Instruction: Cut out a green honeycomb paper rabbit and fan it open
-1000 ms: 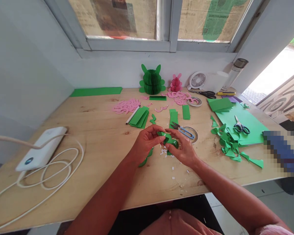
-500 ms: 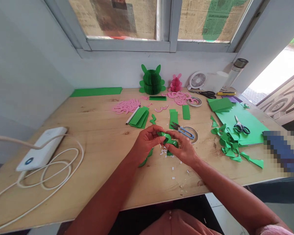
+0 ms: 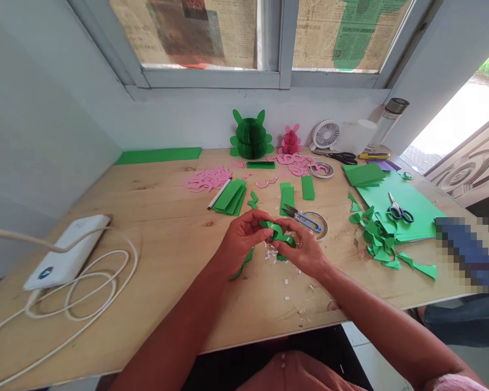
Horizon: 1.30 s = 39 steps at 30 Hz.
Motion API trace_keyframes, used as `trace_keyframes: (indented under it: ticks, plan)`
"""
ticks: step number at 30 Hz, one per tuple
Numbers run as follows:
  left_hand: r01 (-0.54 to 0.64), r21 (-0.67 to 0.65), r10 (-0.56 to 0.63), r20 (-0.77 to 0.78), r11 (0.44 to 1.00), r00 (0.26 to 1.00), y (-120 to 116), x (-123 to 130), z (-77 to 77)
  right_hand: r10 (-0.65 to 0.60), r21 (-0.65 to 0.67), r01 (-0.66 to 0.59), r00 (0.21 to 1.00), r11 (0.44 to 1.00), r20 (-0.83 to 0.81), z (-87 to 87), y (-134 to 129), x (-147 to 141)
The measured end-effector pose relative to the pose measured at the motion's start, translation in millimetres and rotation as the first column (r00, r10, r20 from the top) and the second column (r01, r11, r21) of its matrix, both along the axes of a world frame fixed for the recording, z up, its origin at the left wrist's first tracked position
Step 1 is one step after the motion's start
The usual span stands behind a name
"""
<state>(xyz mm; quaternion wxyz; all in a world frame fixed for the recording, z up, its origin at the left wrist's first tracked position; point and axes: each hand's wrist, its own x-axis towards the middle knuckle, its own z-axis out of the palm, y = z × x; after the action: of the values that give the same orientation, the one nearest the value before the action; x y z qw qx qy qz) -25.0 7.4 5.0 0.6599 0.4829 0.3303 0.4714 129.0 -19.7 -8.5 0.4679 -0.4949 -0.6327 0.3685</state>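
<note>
Between my two hands is a curved green paper piece (image 3: 284, 237), raised above the wooden table. The fingers and thumb of my left hand (image 3: 244, 233) pinch its left end. On its right side, my right hand (image 3: 303, 245) grips it with thumb and fingers. Below them lie small white paper bits (image 3: 272, 254) and more green paper, partly hidden by the hands. Blue-handled thread snips (image 3: 305, 219) rest just beyond my right hand, across a roll of tape (image 3: 323, 231). Past my left hand is a wavy green cutout (image 3: 252, 200).
Folded green strips (image 3: 230, 196) and pink cutouts (image 3: 209, 179) lie farther back. Scissors (image 3: 400, 213) rest on green sheets (image 3: 419, 209) at right, beside green scraps (image 3: 378, 239). A white power bank (image 3: 69, 250) with a looped cable is at left. Green and pink honeycomb paper figures (image 3: 251, 138) stand against the wall.
My view has shifted slightly. Both hands keep hold of the green paper piece in nearly the same place, with only slight finger movement.
</note>
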Motion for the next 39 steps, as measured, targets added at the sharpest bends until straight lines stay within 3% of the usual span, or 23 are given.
trace_keyframes:
  ticks: [14,21,26,33,39]
  plan:
    - [0.022,-0.005,-0.022,-0.010,1.000,1.000,-0.3,0.1,-0.2,-0.062,0.113,0.049,0.992,0.992,0.109,-3.4,-0.6,1.2]
    - [-0.019,-0.050,0.011,-0.145,0.999,0.989,-2.4,4.1,3.6,-0.155,0.271,0.066,0.934,0.960,0.322,-2.0,-1.0,3.5]
    - [-0.059,-0.069,0.042,-0.230,0.996,0.972,-4.5,6.1,5.3,-0.187,0.355,0.043,0.905,0.934,0.382,-2.7,-0.4,4.7]
    - [-0.025,-0.048,0.016,-0.194,0.999,0.981,-2.1,13.9,-6.4,-0.217,0.435,-0.010,0.857,0.900,0.468,-2.1,-2.3,4.4]
    - [-0.101,-0.042,0.089,-0.216,0.994,0.972,-1.1,16.2,-14.3,-0.247,0.486,-0.034,0.829,0.873,0.501,-1.6,-3.3,3.2]
